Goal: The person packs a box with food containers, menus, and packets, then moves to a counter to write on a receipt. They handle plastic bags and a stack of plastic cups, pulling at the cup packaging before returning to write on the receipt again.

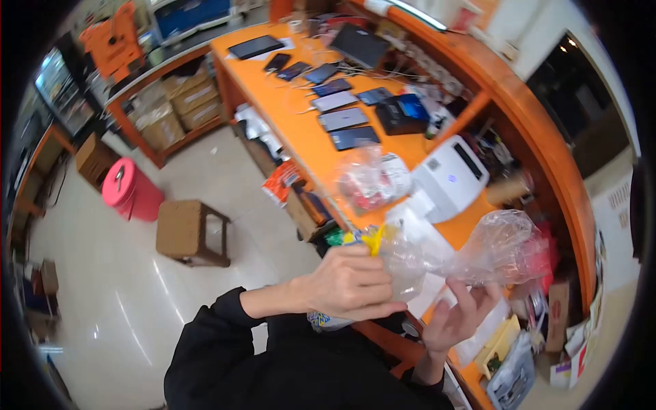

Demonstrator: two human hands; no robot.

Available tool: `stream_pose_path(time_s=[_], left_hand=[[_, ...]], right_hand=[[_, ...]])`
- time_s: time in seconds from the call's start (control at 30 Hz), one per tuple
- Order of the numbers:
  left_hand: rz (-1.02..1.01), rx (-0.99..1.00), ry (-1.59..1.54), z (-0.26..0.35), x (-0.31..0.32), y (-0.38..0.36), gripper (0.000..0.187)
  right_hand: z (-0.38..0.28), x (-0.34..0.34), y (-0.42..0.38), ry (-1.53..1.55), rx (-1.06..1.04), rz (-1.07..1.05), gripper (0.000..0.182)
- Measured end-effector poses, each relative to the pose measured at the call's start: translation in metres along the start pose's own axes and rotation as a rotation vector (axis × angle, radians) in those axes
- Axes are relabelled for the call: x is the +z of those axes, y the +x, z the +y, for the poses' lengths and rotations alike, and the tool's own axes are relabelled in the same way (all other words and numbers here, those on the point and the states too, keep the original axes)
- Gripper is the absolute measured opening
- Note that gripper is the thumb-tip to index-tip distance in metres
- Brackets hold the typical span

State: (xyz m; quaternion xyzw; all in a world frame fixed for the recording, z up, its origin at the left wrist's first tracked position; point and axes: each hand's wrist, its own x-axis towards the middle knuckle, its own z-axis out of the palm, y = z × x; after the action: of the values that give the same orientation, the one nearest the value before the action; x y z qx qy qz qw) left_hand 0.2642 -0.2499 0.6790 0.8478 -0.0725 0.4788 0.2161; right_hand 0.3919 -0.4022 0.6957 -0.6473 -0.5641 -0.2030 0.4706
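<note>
My left hand point(352, 283) is closed in a fist around the gathered part of a clear plastic bag point(502, 249). A bright yellow piece point(373, 239) sticks up above its knuckles, and a blue and yellow printed packet point(329, 321) shows partly below the fist. The crumpled bag stretches to the right over the desk. Just under it is my right hand point(465, 318), fingers apart and curled upward, fingertips right at the bag's lower edge. Another clear bag with red and white contents point(369, 181) lies on the desk beyond the left hand.
Several phones point(344, 119) and cables lie on the orange desk point(273, 96). A white label printer or payment-type machine point(451, 178) stands near the bags, beside white paper. A brown stool point(188, 232) and pink bin point(133, 191) stand on the floor at left.
</note>
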Motion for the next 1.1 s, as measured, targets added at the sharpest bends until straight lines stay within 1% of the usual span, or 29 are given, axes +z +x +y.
stream_pose_path(time_s=[0.03, 0.1, 0.13, 0.2, 0.23, 0.27, 0.3, 0.33, 0.37, 0.4, 0.43, 0.5, 0.53, 0.57, 0.63, 0.67, 0.7, 0.73, 0.77, 0.8, 0.83, 0.87, 0.9, 0.97, 1.0, 1.03, 1.07, 1.1], left_hand=[[-0.027, 0.032, 0.000, 0.001, -0.002, -0.021, 0.029], [-0.044, 0.024, 0.021, 0.003, -0.024, -0.070, 0.030], [-0.066, 0.026, 0.057, 0.006, -0.031, -0.091, 0.030], [-0.070, 0.015, 0.075, 0.007, -0.038, -0.133, 0.029], [-0.080, -0.061, 0.068, 0.006, -0.040, -0.154, 0.028], [-0.091, -0.137, 0.061, 0.003, -0.044, -0.173, 0.027], [-0.076, -0.156, 0.049, -0.002, -0.049, -0.188, 0.027], [-0.091, -0.184, 0.040, -0.008, -0.052, -0.202, 0.027], [-0.104, -0.212, 0.032, -0.014, -0.055, -0.217, 0.027], [-0.193, -0.270, 0.020, -0.017, -0.058, -0.232, 0.024], [-0.179, -0.294, 0.003, -0.023, -0.056, -0.247, 0.024], [-0.214, -0.348, 0.076, -0.036, -0.043, -0.280, 0.025], [-0.320, -0.439, 0.035, -0.039, -0.028, -0.307, 0.023], [-0.325, -0.445, 0.008, -0.040, -0.019, -0.323, 0.023], [-0.329, -0.737, 0.044, -0.047, 0.001, -0.351, 0.040], [-0.375, -0.898, -0.065, -0.045, 0.012, -0.370, 0.056], [-0.401, -0.875, -0.076, -0.049, 0.017, -0.390, 0.056], [-0.340, -1.029, -0.096, -0.054, 0.021, -0.408, 0.056], [-0.273, -1.181, -0.114, -0.061, 0.025, -0.425, 0.055], [-0.270, -1.240, -0.084, -0.067, 0.024, -0.443, 0.054], [-0.353, -1.366, -0.057, -0.073, 0.023, -0.463, 0.052], [-0.407, -1.421, 0.001, -0.074, 0.027, -0.496, 0.051], [-0.445, -1.484, 0.027, -0.075, 0.030, -0.532, 0.049], [-0.517, -1.654, -0.040, -0.086, 0.019, -0.571, 0.044], [-0.483, -1.689, 0.044, -0.088, 0.016, -0.583, 0.037], [-0.493, -1.685, 0.051, -0.092, 0.015, -0.600, 0.037], [-0.380, -1.768, 0.000, -0.096, 0.016, -0.621, 0.032], [-0.262, -1.848, -0.053, -0.098, 0.020, -0.635, 0.028]], right_hand=[[-0.009, 0.014, -0.005, 0.031, -0.006, -0.025, 0.041], [-0.042, 0.055, -0.010, 0.118, 0.066, -0.775, 0.057], [-0.050, 0.070, -0.017, 0.124, 0.067, -0.790, 0.057], [-0.054, 0.105, -0.039, 0.267, 0.034, -1.005, 0.071], [-0.051, 0.123, -0.061, 0.242, -0.015, -1.082, 0.065], [-0.055, 0.139, -0.079, 0.284, 0.007, -1.051, 0.060], [-0.061, 0.154, -0.094, 0.326, 0.026, -1.023, 0.055], [-0.064, 0.168, -0.105, 0.319, 0.029, -1.051, 0.055], [-0.066, 0.181, -0.115, 0.323, 0.010, -0.989, 0.049], [-0.065, 0.192, -0.127, 0.328, -0.005, -0.930, 0.043], [-0.059, 0.202, -0.142, 0.323, 0.005, -0.961, 0.043], [-0.044, 0.218, -0.174, 0.256, -0.003, -1.091, 0.037], [-0.038, 0.227, -0.191, 0.215, 0.137, -1.111, 0.033], [-0.033, 0.235, -0.204, 0.205, 0.162, -1.121, 0.033], [-0.016, 0.254, -0.227, 0.053, 0.321, -1.217, 0.029], [-0.001, 0.260, -0.250, 0.065, 0.460, -1.123, 0.024], [0.020, 0.260, -0.271, 0.104, 0.519, -1.005, 0.021], [0.043, 0.254, -0.298, 0.000, 0.721, -0.965, 0.025], [0.068, 0.245, -0.321, -0.127, 0.731, -0.831, 0.033], [0.079, 0.237, -0.325, -0.379, 1.155, -0.847, 0.037], [0.101, 0.226, -0.335, -0.587, 1.320, -0.843, 0.043], [0.122, 0.216, -0.346, -0.792, 1.480, -0.837, 0.049], [0.134, 0.207, -0.354, -0.786, 1.495, -0.819, 0.049], [0.149, 0.189, -0.366, -0.358, 1.864, -0.292, 0.052], [0.156, 0.183, -0.373, -0.127, 1.996, -0.015, 0.053], [0.159, 0.183, -0.376, 0.111, 2.093, 0.270, 0.055], [0.161, 0.188, -0.378, 0.115, 2.103, 0.276, 0.055], [0.163, 0.199, -0.369, 0.381, 2.091, 0.430, 0.053]])
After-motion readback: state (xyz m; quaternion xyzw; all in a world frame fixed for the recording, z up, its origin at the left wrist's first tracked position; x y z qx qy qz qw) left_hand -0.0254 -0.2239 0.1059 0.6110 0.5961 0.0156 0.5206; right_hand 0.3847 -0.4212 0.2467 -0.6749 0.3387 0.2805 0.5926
